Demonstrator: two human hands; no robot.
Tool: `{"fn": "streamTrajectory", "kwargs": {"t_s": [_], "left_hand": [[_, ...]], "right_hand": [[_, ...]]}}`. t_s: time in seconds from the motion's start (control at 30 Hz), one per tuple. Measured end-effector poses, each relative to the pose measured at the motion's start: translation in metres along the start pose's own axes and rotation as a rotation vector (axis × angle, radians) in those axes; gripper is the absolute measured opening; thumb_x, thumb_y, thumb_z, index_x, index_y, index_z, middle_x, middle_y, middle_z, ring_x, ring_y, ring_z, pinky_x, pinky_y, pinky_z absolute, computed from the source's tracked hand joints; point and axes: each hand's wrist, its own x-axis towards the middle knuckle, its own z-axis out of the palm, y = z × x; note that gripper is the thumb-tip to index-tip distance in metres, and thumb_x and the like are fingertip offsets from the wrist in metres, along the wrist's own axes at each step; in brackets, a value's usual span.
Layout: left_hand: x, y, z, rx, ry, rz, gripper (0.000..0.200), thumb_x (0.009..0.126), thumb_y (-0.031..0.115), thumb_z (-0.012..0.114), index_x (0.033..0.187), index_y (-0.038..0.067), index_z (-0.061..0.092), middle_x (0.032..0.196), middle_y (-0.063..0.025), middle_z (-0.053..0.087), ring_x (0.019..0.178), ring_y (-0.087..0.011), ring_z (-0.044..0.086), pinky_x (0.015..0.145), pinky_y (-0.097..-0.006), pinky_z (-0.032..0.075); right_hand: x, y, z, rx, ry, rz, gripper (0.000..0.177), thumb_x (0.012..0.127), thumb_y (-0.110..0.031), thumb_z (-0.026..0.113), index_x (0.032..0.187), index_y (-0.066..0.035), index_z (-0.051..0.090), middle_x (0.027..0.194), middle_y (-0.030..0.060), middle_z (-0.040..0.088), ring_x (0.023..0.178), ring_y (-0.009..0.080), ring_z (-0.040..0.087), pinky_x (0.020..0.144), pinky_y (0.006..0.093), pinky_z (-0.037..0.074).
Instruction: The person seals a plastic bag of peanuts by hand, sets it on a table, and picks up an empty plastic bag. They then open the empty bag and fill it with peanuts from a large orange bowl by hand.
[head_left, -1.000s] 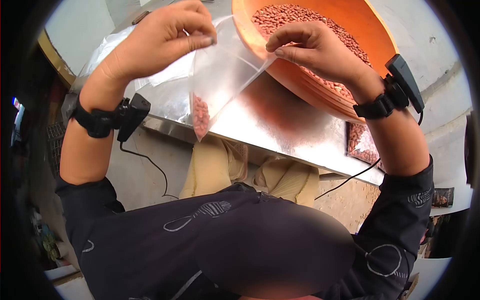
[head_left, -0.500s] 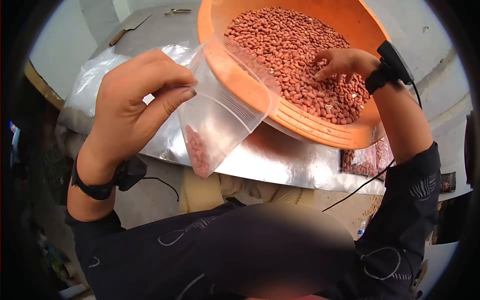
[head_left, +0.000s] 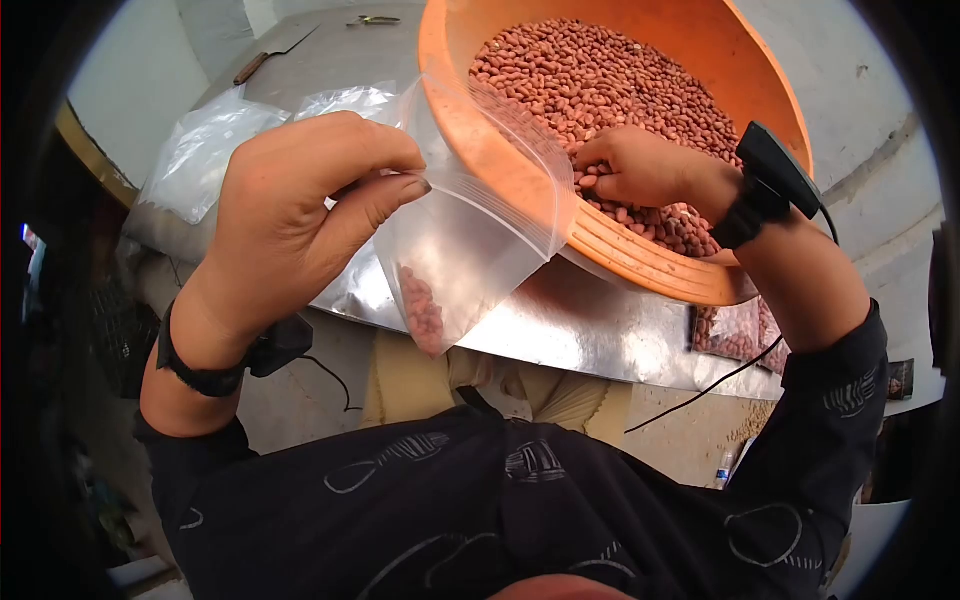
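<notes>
Left hand (head_left: 300, 215) pinches 1 lip of the bag (head_left: 470, 245) between thumb and fingers, holding its mouth open just beside the bowl (head_left: 650, 275) rim, apparently for a short transfer, while right hand (head_left: 640, 170), inside the bowl, has fingers bunched on peanuts (head_left: 600, 80)

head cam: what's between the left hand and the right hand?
The bag, pinched open by the left hand, then the near rim of the bowl; the right hand grips peanuts just inside it. Head view.
</notes>
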Motion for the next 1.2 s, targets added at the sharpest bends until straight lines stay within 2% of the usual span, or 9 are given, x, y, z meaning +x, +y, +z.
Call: {"fn": "streamTrajectory", "kwargs": {"t_s": [0.27,0.47,0.53,0.63,0.7,0.9,1.03,1.07,1.2], "left_hand": [[0.003,0.0,0.0,0.062,0.027,0.072,0.009,0.082,0.0,0.069,0.09,0.0,0.064,0.076,-0.0074,0.062,0.063,-0.0167,0.057,0.059,-0.0269,0.045],[0.007,-0.001,0.015,0.038,0.048,0.066,0.008,0.084,0.003,0.069,0.09,0.001,0.064,0.075,-0.0088,0.061,0.065,-0.0192,0.058,0.06,-0.0281,0.046],[0.011,0.0,0.018,0.033,0.053,0.072,0.009,0.084,0.004,0.069,0.092,0.001,0.065,0.076,-0.0096,0.063,0.065,-0.0207,0.059,0.061,-0.0295,0.047],[0.015,0.003,0.019,0.087,0.052,0.091,0.01,0.084,0.005,0.069,0.093,0.001,0.066,0.078,-0.0117,0.065,0.067,-0.0237,0.061,0.062,-0.0315,0.048],[0.013,0.004,0.018,0.09,0.048,0.08,0.01,0.084,0.005,0.069,0.093,0.001,0.066,0.08,-0.0127,0.065,0.069,-0.0251,0.062,0.064,-0.0321,0.049],[0.009,0.007,0.013,0.142,0.02,0.063,0.009,0.084,0.005,0.069,0.092,0.001,0.066,0.081,-0.013,0.066,0.071,-0.0252,0.063,0.066,-0.0317,0.05],[0.011,-0.001,0.005,0.092,0.024,0.029,0.008,0.084,0.004,0.068,0.092,0.001,0.066,0.08,-0.012,0.065,0.069,-0.0239,0.06,0.064,-0.0312,0.049],[0.01,-0.004,0.002,0.084,0.023,0.031,0.008,0.084,0.003,0.068,0.091,0.0,0.065,0.079,-0.0119,0.064,0.068,-0.0236,0.059,0.064,-0.0311,0.048],[0.004,-0.011,-0.015,0.095,0.055,0.066,0.008,0.083,0.003,0.068,0.089,0.0,0.064,0.078,-0.0105,0.063,0.066,-0.0219,0.057,0.062,-0.0302,0.047]], "right_hand": [[-0.013,0.004,-0.033,-0.038,0.19,0.121,0.011,0.08,-0.003,0.06,0.088,-0.002,0.066,0.072,0.008,0.064,0.064,0.0172,0.06,0.06,0.0321,0.049],[-0.021,-0.069,-0.081,0.609,0.435,0.023,0.012,0.09,-0.013,0.062,0.096,-0.003,0.065,0.066,-0.0015,0.056,0.048,0.0027,0.05,0.039,0.0164,0.036],[-0.025,-0.123,-0.096,0.702,0.348,0.128,0.016,0.093,-0.015,0.059,0.095,-0.001,0.065,0.078,0.0058,0.062,0.065,0.0118,0.06,0.056,0.0223,0.048],[-0.017,-0.144,-0.083,0.731,0.241,-0.03,0.012,0.09,-0.015,0.063,0.096,-0.004,0.065,0.068,-0.0018,0.056,0.048,0.0031,0.05,0.038,0.0169,0.035],[0.0,-0.146,-0.066,0.772,0.198,0.041,0.014,0.088,-0.017,0.066,0.094,-0.004,0.066,0.068,-0.0019,0.055,0.047,0.0043,0.049,0.037,0.0183,0.033],[0.023,-0.145,-0.04,0.784,0.143,0.08,0.032,0.083,-0.018,0.072,0.109,0.0,0.068,0.084,0.0056,0.063,0.069,0.0143,0.059,0.059,0.0291,0.049],[0.021,-0.152,-0.054,0.796,0.035,0.033,0.026,0.092,-0.021,0.064,0.109,-0.001,0.067,0.09,0.0039,0.065,0.075,0.0113,0.063,0.065,0.0271,0.053],[0.017,-0.154,-0.063,0.817,-0.055,0.048,0.034,0.09,-0.017,0.061,0.119,0.0,0.062,0.098,0.0083,0.066,0.081,0.0203,0.065,0.075,0.0328,0.056],[0.029,-0.156,-0.066,0.743,-0.112,0.011,0.029,0.094,-0.02,0.06,0.117,-0.002,0.063,0.101,0.0069,0.066,0.086,0.0165,0.067,0.074,0.0298,0.054]]}}
